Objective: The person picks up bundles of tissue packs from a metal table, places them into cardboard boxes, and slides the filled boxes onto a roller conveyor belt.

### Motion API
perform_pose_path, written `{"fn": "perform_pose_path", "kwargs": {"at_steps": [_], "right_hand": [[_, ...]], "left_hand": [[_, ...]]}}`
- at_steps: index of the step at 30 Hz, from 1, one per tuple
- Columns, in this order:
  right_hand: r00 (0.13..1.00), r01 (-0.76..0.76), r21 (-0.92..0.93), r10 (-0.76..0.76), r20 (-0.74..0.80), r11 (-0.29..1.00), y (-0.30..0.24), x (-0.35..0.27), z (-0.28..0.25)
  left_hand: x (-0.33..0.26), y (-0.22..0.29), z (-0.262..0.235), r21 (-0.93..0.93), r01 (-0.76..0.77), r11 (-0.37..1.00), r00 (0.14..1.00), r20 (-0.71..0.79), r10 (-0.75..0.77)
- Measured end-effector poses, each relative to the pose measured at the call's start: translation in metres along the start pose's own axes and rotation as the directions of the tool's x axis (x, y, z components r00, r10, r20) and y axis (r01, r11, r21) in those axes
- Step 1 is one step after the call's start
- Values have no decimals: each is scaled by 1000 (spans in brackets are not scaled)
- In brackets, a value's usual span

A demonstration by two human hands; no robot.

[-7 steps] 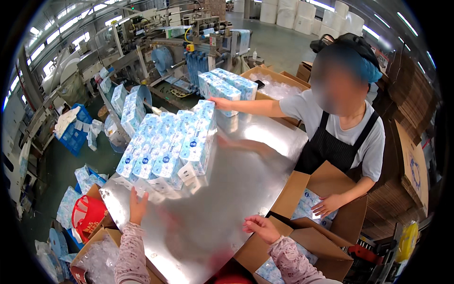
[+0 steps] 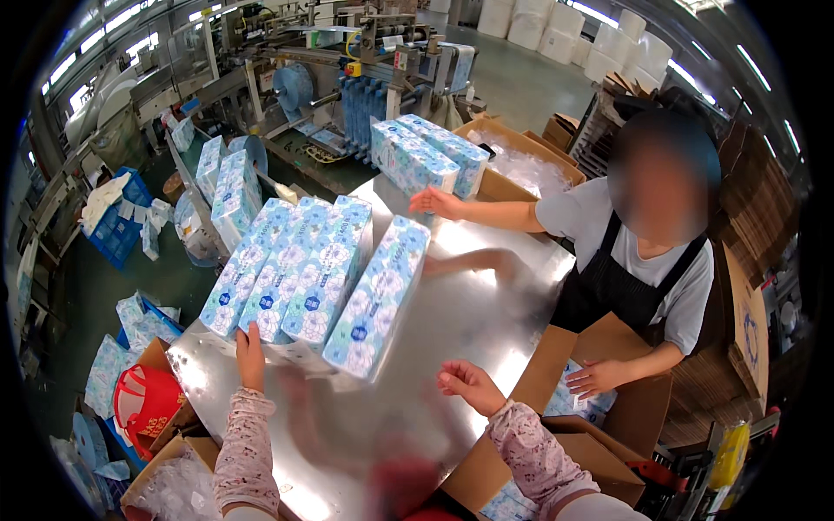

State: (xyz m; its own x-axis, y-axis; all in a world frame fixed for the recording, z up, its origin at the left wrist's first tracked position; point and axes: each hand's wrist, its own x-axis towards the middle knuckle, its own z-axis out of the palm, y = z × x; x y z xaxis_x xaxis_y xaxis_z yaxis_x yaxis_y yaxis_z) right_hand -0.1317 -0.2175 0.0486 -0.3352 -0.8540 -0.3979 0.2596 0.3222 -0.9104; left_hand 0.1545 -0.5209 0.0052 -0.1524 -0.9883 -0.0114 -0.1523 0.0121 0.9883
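On the metal table [image 2: 417, 326], long blue-and-white floral tissue packs stand side by side. My left hand [image 2: 250, 358] is open at their near ends, fingers stretched upward and touching or almost touching a pack [image 2: 248, 265]. The rightmost tissue pack [image 2: 378, 300] stands slightly apart from the others and is turned a little. My right hand [image 2: 472, 387] hovers over the table's near right part, fingers loosely bent and holding nothing. Across the table, a co-worker's hand [image 2: 439, 204] is off the packs; their other hand [image 2: 598, 379] rests in a carton of packs.
Open cartons [image 2: 621, 343] stand along the table's right side, one below my right forearm. Two more tissue packs [image 2: 417, 161] lie at the far edge near a carton of clear plastic [image 2: 521, 165]. A red bag [image 2: 148, 399] and a machine [image 2: 382, 78] are also around.
The rightmost pack has come nearer and separated from the row. The co-worker's far hand has left it. My left hand has moved up against the packs' near ends.
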Motion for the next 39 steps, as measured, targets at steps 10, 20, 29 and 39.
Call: {"fn": "perform_pose_path", "kwargs": {"at_steps": [10,20,29,39], "right_hand": [[908,200,-276,-283,-308,940,-31,151,35],[995,-81,339,57,79,937,-64,227,7],[923,-362,373,272,272,854,-20,45,-6],[976,152,407,-201,79,901,-26,-117,-41]], "left_hand": [[60,20,19,-162,288,944,797,587,-142],[100,68,74,-189,774,604,517,739,-432],[-95,12,18,-160,440,884,546,829,-122],[-208,101,14,-281,165,945,542,827,151]]}}
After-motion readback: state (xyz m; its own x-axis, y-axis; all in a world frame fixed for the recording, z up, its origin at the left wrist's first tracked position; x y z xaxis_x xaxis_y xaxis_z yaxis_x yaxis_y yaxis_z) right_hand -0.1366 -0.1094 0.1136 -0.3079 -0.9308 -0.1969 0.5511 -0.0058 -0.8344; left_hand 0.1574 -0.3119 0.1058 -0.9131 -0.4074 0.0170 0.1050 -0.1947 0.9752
